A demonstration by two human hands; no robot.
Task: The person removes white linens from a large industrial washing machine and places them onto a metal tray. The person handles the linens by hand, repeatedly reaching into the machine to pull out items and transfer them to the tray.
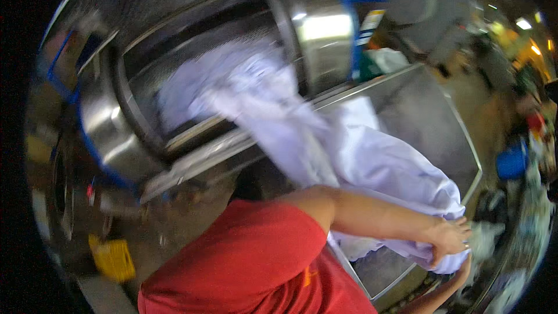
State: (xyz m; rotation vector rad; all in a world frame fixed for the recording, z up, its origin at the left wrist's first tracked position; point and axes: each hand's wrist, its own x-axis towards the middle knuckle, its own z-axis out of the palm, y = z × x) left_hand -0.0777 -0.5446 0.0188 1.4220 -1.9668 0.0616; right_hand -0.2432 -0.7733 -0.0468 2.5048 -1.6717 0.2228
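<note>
A long white cloth (383, 157) runs from the open drum of a steel industrial washing machine (327, 43) across a metal bin or cart (427, 113). Its far end is bunched between my two hands at the lower right. My left hand (451, 239) lies over the top of the bunch, fingers partly spread and a ring on one of them. Under and beside it, my right hand (465, 267) cups the end of the cloth, its fingers mostly hidden. More white cloth lies piled inside the drum. The picture is blurred by motion.
The bin's metal rim borders the cloth on the right. A blue bucket (512, 161) stands beyond it, near pale plastic or fabric (484, 235). A yellow plastic crate (112, 258) sits on the floor at the lower left. Blue framing edges the washing machine.
</note>
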